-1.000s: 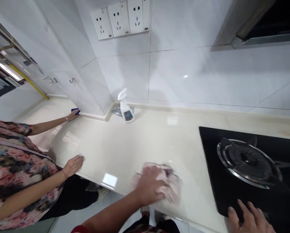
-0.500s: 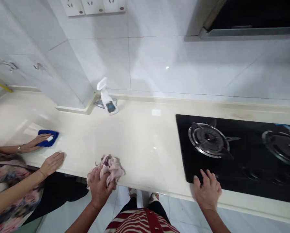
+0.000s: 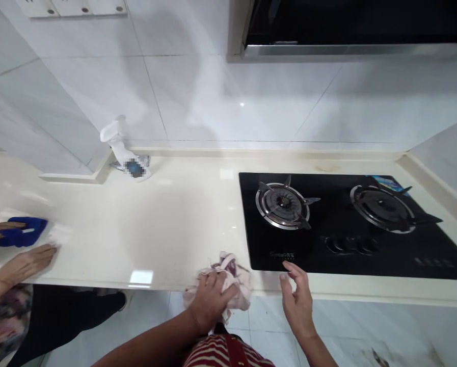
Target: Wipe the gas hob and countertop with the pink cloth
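Under my left hand (image 3: 212, 302) is a crumpled pale pink cloth (image 3: 240, 283), bunched at the counter's front edge with part of it hanging over. My fingers grip it from above. To the right, my right hand (image 3: 299, 303) is held at the front edge by the gas hob (image 3: 308, 255), thumb and fingers apart, with nothing in it. The white countertop (image 3: 175, 219) runs from the far left up to the black glass hob.
A white spray bottle (image 3: 127, 153) stands by the wall corner. At left, a co-worker's hands (image 3: 25, 262) rest on the counter, one on a blue cloth (image 3: 24, 232). The range hood (image 3: 346, 50) overhangs the hob, whose burner grates (image 3: 284, 204) stick up.
My left hand and the cloth have moved right along the counter's edge, close to the hob. My right hand has lifted off the hob's front corner. The view has turned right.
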A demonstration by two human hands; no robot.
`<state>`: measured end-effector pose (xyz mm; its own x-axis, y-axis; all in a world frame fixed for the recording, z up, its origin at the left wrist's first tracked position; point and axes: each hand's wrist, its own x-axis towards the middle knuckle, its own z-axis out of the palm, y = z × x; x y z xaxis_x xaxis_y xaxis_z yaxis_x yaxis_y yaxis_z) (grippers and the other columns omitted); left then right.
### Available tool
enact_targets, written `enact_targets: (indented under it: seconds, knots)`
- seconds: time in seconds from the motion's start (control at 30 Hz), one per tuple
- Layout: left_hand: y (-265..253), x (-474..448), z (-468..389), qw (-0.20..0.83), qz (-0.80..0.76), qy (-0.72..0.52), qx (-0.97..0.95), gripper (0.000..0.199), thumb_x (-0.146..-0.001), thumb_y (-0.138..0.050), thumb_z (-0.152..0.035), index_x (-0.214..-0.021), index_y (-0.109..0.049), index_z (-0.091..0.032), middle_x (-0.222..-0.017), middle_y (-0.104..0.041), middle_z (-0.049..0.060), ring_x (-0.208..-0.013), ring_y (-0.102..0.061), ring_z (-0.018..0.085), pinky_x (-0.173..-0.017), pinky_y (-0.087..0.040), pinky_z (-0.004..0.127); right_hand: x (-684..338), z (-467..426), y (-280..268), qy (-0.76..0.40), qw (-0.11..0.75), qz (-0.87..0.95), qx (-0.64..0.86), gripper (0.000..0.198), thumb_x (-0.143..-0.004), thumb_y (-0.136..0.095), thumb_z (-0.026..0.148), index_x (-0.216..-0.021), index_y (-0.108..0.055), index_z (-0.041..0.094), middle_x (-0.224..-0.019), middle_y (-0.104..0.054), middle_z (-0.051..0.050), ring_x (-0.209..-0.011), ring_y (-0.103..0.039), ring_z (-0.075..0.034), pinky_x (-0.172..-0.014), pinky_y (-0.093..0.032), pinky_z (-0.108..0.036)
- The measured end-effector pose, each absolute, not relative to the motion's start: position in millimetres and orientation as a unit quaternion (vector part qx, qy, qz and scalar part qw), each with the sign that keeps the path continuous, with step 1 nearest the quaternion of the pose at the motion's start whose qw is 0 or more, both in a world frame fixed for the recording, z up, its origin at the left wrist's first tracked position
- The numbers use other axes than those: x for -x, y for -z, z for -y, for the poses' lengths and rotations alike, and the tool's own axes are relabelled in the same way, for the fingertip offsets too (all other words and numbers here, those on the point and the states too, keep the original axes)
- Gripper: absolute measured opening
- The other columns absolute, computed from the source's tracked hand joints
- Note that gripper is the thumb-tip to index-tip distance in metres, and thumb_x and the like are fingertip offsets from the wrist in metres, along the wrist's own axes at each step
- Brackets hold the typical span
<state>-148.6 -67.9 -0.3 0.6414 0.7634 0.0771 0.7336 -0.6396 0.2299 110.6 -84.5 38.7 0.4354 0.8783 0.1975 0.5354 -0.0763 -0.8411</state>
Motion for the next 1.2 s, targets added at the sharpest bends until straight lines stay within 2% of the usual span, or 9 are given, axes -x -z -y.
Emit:
enact_targets:
  seconds: [0.1,0.3,0.4,0.53,0.7,0.9,1.03,1.1,1.2]
  knots:
    - [3,85,67,0.147,-0.409,-0.091,-0.896,0.054,-0.093,-0.057,-0.038,-0.146,-0.049,-0.031,-0.146,-0.054,0.018,-0.128,-0.050,0.038,-0.099,-0.041,0.061,-101,102,-46,-0.207,0.425,0.602,0.644,0.039,-0.098,-0.051,0.040,-0.134,-0.055,0.025,-0.136,-0.056,-0.013,-0.129,-0.053,-0.030,-0.106,-0.047,-0.053]
    - [-27,109,56,0.287,-0.353,-0.138,-0.880,0.093,-0.079,-0.073,-0.057,-0.157,-0.033,-0.024,-0.157,-0.041,0.016,-0.142,-0.041,0.033,-0.114,-0.041,0.048,-82,114,-18,-0.164,0.258,0.739,0.600,0.086,-0.086,-0.066,0.057,-0.158,-0.029,0.028,-0.155,-0.041,-0.015,-0.141,-0.040,-0.041,-0.111,-0.037,-0.064]
    - [-41,189,39,0.249,-0.429,-0.187,-0.848,0.072,-0.090,-0.063,-0.045,-0.154,-0.036,-0.027,-0.162,-0.034,0.013,-0.147,-0.037,0.029,-0.114,-0.043,0.043,-51,108,-9,-0.113,0.204,0.749,0.621,0.094,-0.071,-0.077,0.066,-0.152,-0.043,0.031,-0.156,-0.039,-0.017,-0.137,-0.036,-0.053,-0.105,-0.029,-0.077]
    - [-35,279,7,0.100,-0.602,-0.208,-0.765,0.046,-0.095,-0.051,-0.041,-0.136,-0.056,-0.021,-0.139,-0.056,0.017,-0.129,-0.053,0.031,-0.108,-0.046,0.049,11,89,-10,-0.096,0.158,0.793,0.580,0.082,-0.066,-0.085,0.058,-0.139,-0.055,0.036,-0.157,-0.039,-0.015,-0.136,-0.035,-0.055,-0.101,-0.029,-0.080]
    - [-15,315,-13,0.015,-0.623,-0.150,-0.767,0.043,-0.095,-0.049,-0.045,-0.129,-0.062,-0.023,-0.141,-0.057,0.016,-0.132,-0.050,0.033,-0.107,-0.041,0.051,30,71,0,-0.064,0.146,0.844,0.513,0.064,-0.077,-0.081,0.041,-0.136,-0.055,0.035,-0.152,-0.049,-0.011,-0.134,-0.044,-0.043,-0.104,-0.036,-0.068]
    - [-15,313,-11,-0.002,-0.620,-0.165,-0.767,0.038,-0.096,-0.047,-0.042,-0.125,-0.064,-0.024,-0.139,-0.059,0.014,-0.129,-0.053,0.031,-0.104,-0.041,0.048,-89,99,17,-0.037,0.112,0.793,0.598,0.075,-0.059,-0.094,0.038,-0.127,-0.064,0.036,-0.141,-0.058,-0.010,-0.125,-0.049,-0.041,-0.105,-0.030,-0.071]
    - [-18,311,-13,-0.004,-0.623,-0.170,-0.763,0.039,-0.095,-0.047,-0.043,-0.122,-0.066,-0.023,-0.137,-0.060,0.015,-0.126,-0.055,0.033,-0.103,-0.042,0.050,-205,127,16,-0.023,0.095,0.699,0.709,0.049,-0.073,-0.080,0.022,-0.120,-0.070,0.031,-0.139,-0.057,-0.014,-0.122,-0.052,-0.037,-0.102,-0.037,-0.063]
    - [-18,311,-13,-0.005,-0.623,-0.170,-0.763,0.039,-0.095,-0.047,-0.043,-0.122,-0.066,-0.023,-0.137,-0.061,0.015,-0.126,-0.055,0.033,-0.102,-0.042,0.050,-254,136,7,-0.060,0.131,0.642,0.753,0.041,-0.076,-0.072,0.022,-0.117,-0.071,0.027,-0.133,-0.059,-0.015,-0.117,-0.055,-0.033,-0.099,-0.042,-0.057]
    - [-17,312,-13,-0.012,-0.622,-0.172,-0.764,0.039,-0.095,-0.047,-0.043,-0.122,-0.066,-0.023,-0.135,-0.062,0.015,-0.125,-0.056,0.032,-0.100,-0.043,0.049,-300,142,-21,-0.141,0.290,0.528,0.786,0.041,-0.076,-0.070,0.038,-0.114,-0.069,0.022,-0.116,-0.066,-0.011,-0.103,-0.062,-0.027,-0.093,-0.051,-0.044]
